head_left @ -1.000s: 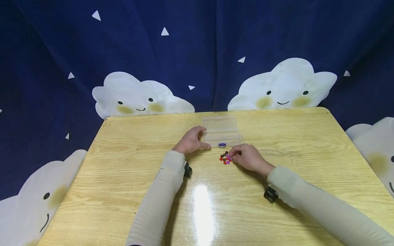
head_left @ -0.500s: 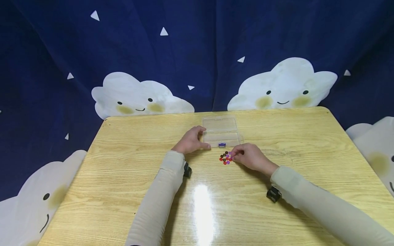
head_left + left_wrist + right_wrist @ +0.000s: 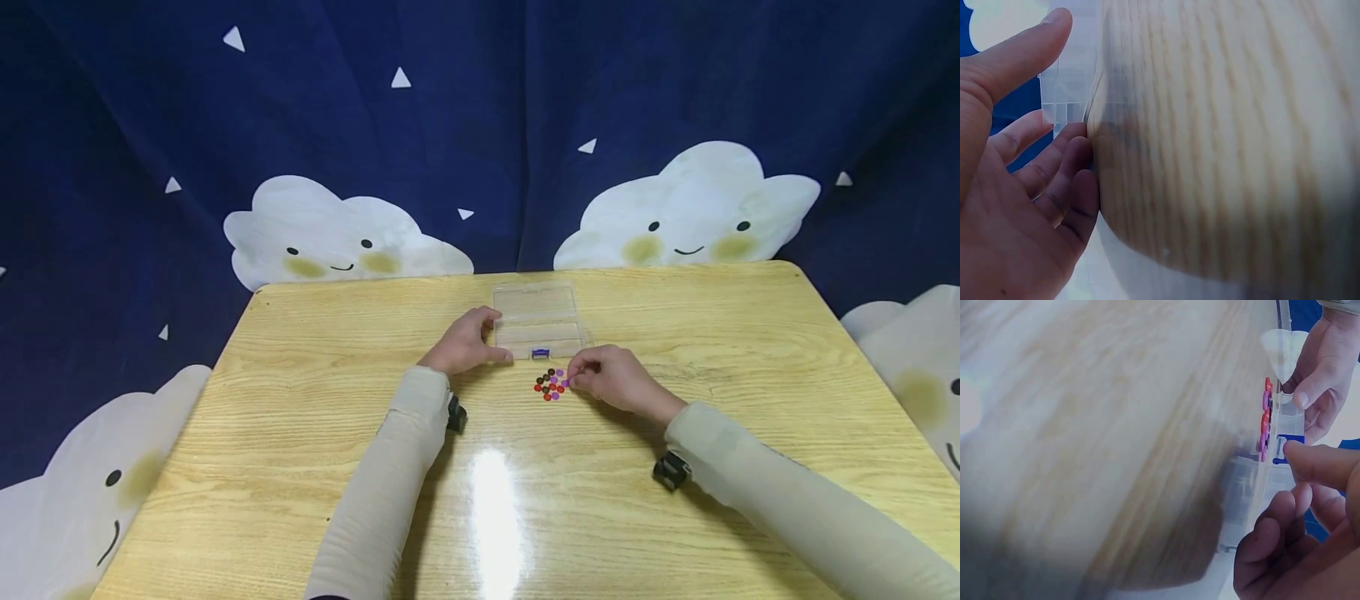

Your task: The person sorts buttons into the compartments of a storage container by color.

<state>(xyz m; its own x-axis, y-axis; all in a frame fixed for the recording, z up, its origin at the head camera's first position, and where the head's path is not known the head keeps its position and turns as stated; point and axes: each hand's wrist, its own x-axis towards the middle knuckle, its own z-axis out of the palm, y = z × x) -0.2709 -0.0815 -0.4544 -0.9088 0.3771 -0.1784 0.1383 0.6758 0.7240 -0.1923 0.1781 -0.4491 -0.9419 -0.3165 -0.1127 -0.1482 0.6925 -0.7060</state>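
Observation:
A clear plastic box (image 3: 536,335) lies with its lid swung back on the wooden table, a blue latch (image 3: 540,354) at its front. My left hand (image 3: 467,343) holds the box's left end, thumb at the front corner and fingers along the side. Just in front of the latch lies a cluster of small round discs (image 3: 552,387), red, purple and dark brown. At the cluster's right edge my right hand (image 3: 615,379) pinches a small purple disc (image 3: 566,383) between thumb and index fingertips, low over the tabletop. The right wrist view shows its other fingers (image 3: 1257,547) curled.
The wooden table (image 3: 315,442) reaches back to a dark blue curtain (image 3: 480,108) with printed clouds. Black wrist cameras (image 3: 670,472) hang under both sleeves. A bright light reflection (image 3: 495,517) lies on the near tabletop.
My right hand has drawn a little to the right, the purple disc shifting with its fingertips away from the cluster. The left hand and the box have stayed put.

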